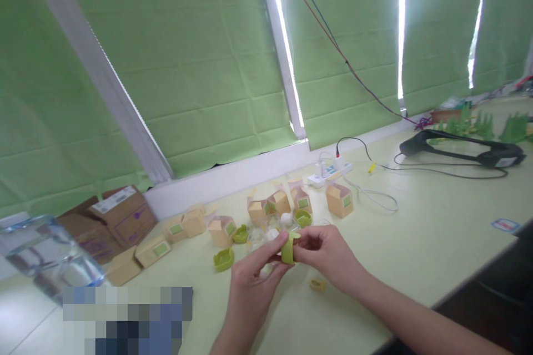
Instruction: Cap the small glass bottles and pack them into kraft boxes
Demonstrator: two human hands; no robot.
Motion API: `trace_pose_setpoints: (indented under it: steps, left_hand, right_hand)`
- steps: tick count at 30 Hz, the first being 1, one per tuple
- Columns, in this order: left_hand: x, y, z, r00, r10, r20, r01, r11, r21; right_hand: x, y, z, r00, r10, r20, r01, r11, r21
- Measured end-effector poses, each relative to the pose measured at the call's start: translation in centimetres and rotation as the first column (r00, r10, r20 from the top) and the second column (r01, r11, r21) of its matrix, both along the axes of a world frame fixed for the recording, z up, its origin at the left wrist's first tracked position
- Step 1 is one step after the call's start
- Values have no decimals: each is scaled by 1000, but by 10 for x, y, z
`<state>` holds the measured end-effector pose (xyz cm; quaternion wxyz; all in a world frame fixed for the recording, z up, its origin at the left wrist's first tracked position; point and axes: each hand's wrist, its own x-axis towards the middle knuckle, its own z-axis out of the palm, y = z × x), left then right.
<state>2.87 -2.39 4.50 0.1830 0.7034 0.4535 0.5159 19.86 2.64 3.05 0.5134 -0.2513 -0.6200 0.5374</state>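
Observation:
Between my two hands is a light-green curved plastic piece (287, 250), held above the table. My left hand (256, 272) grips it from the left, thumb on top. The fingers of my right hand (331, 252) are bent in against its right side. A small yellow-tan loop (317, 285) lies on the table below my right hand. Just beyond my hands are a green cup-like piece (303, 218), a white ball-shaped thing (286, 219) and several clear plastic pieces. Two more green pieces (224, 259) sit to the left.
Several small tan paper boxes (339, 200) stand along the back of the table (400, 244). A cardboard carton (119, 219) and a large water bottle (54, 258) are at left. A power strip (328, 173), cables and a black frame-like device (462, 150) lie at right.

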Motion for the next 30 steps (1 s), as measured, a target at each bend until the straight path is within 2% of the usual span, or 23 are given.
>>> trace_pose_setpoints:
  steps: [6, 14, 18, 21, 25, 30]
  left_hand:
    - [2, -1, 2, 997, -43, -66, 50, 992, 113]
    - [1, -3, 1, 994, -42, -102, 57, 987, 151]
    - [-1, -2, -1, 999, -50, 17, 48, 995, 84]
    - [-1, -2, -2, 998, -54, 46, 51, 997, 62]
    - [0, -3, -2, 998, -68, -1, 68, 991, 113]
    - [4, -5, 2, 996, -78, -50, 87, 973, 216]
  right_hand:
    - [0, -5, 1, 999, -51, 17, 51, 999, -4]
    - [5, -2, 4, 989, 136, 54, -136, 991, -4]
    - [8, -1, 4, 982, 171, 79, -172, 985, 14]
    - [6, 0, 3, 987, 150, 54, -148, 988, -33]
    - [6, -1, 2, 993, 118, 31, -114, 989, -98]
    - [8, -5, 8, 979, 204, 23, -202, 976, -84]
